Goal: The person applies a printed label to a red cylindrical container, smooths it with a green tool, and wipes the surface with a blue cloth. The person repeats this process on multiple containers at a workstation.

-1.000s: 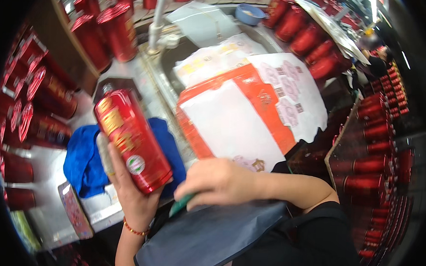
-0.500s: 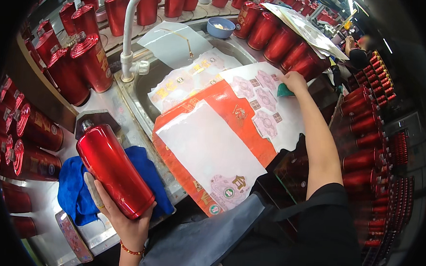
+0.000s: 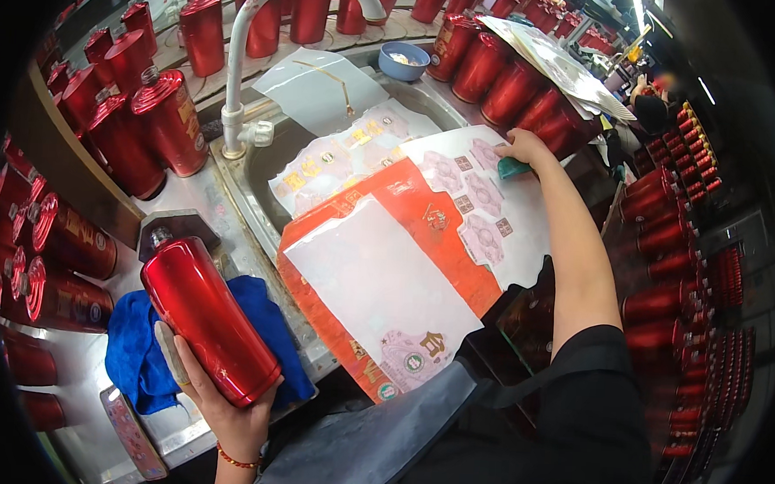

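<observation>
A glossy red bottle (image 3: pixel 213 316) tilts in my left hand (image 3: pixel 226 400), whose fingers wrap round its lower part; the thumb wears a pale cover. The bottle rests over a blue cloth (image 3: pixel 141 352) at the sink's edge. My right hand (image 3: pixel 529 149) pinches a small green flat scraper (image 3: pixel 513 168) at the upper edge of a white decal sheet (image 3: pixel 528 232) with purplish printed shapes. Nearer me, another white sheet (image 3: pixel 386 273) with a printed cutout lies on a red-orange printed sheet (image 3: pixel 416 204).
A metal sink (image 3: pixel 269 161) with a white curved faucet (image 3: pixel 236 68) holds wet decal sheets (image 3: pixel 353 144). A blue bowl (image 3: pixel 403 60) stands on its far rim. Red bottles (image 3: pixel 173 121) crowd the left, back and right sides. A person (image 3: pixel 649 98) works farther off at the right.
My right hand has moved slightly left with the scraper. The bottle in my left hand sits a little lower in view. Bottles along the back ledge have shifted left.
</observation>
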